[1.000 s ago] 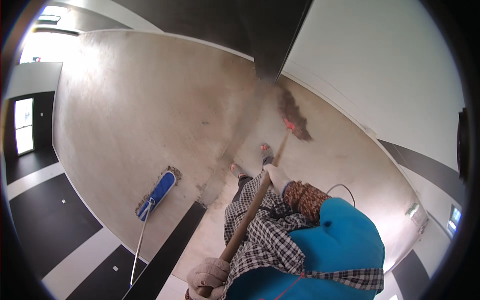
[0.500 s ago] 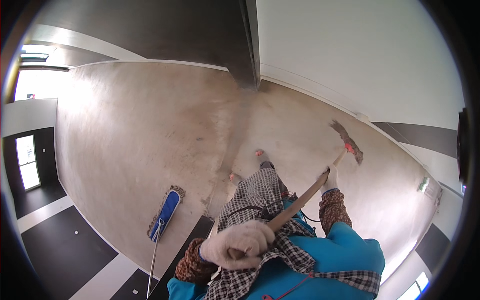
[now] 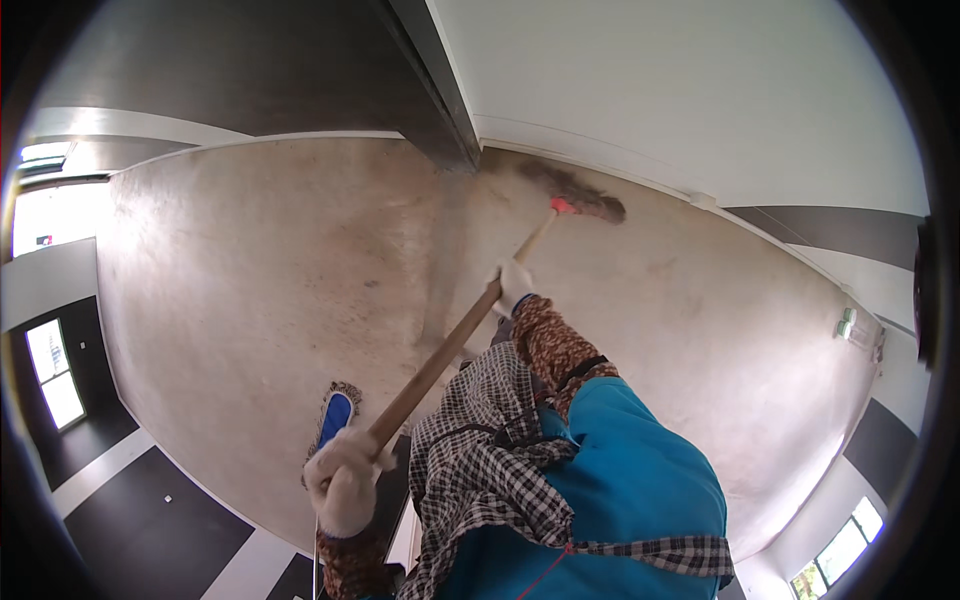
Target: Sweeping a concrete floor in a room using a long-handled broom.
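Note:
A mop with a long wooden handle slants away from me across the view. My left hand, in a white glove, is closed round the handle's near end at the lower left. Further along the shaft, my gloved right hand is wrapped around it. Beyond that hand a red clamp joins the handle to the dark, stringy mop head, which is blurred and lies on the floor close to the far wall.
The bare floor shows dark smudges. A flat dust mop with a blue top lies at the lower left, partly behind my left hand. A dark pillar juts from the far wall. White wall runs along the right.
The mop head has swept left and farther away, toward the pillar. My right hand has reached forward and left, while my left hand has shifted left, now overlapping the blue dust mop.

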